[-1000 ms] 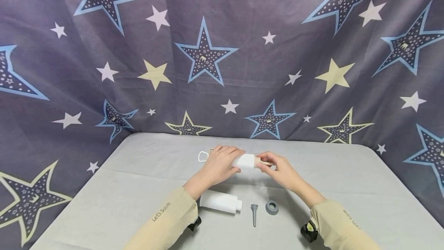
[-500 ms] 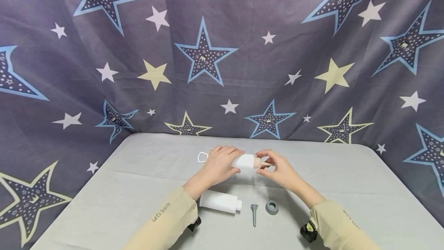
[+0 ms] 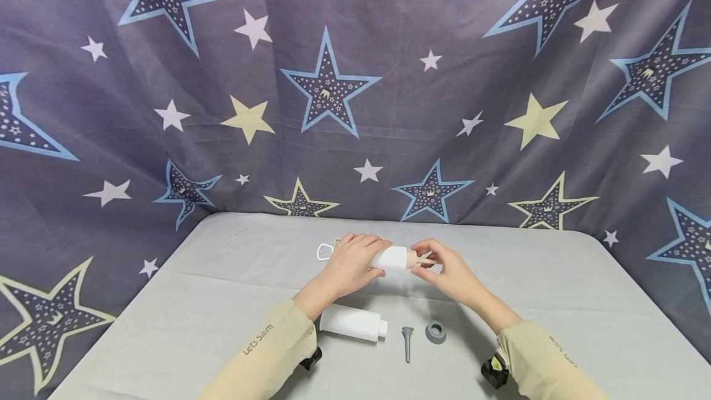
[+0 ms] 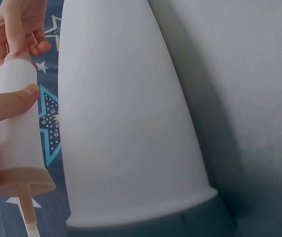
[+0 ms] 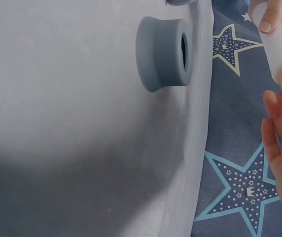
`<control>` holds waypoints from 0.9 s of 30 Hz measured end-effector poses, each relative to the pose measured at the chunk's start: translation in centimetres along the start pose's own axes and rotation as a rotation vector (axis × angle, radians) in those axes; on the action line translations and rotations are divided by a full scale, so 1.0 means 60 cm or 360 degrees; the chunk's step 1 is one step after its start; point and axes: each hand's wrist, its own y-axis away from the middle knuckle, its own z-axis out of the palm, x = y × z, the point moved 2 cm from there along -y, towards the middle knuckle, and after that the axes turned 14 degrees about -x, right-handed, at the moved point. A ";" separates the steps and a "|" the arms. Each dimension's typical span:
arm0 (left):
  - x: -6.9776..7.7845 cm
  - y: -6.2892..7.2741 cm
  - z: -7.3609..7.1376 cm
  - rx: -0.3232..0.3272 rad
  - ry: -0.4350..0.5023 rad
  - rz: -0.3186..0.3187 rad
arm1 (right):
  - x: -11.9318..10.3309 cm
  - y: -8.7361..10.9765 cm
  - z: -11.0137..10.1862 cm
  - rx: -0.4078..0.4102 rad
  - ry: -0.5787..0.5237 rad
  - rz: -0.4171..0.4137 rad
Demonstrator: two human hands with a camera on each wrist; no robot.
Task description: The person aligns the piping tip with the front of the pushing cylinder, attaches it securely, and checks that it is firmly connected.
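Observation:
My left hand grips a white bottle, held sideways over the back of the table. At its left end is a beige base with a narrow strap, and a white loop shows past the hand. On the right end sits a beige collar with a thin beige tapered piece sticking out. My right hand has thumb and forefinger at the collar's sides, the tapered piece reaching between them. Nearer lies a second white bottle with a dark grey base.
To the right of the lying bottle are a grey tapered piece with a flared head and a grey ring. A light grey cloth covers the table. A star-printed curtain hangs behind it.
Half a second ago my right fingers stood slightly off the collar; now they have closed in on it again. The left hand and the bottle have stayed put.

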 end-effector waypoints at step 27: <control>0.006 0.003 0.002 0.0067 -0.0035 0.0082 | 0.070 -0.009 0.010 -0.0087 0.0064 0.0129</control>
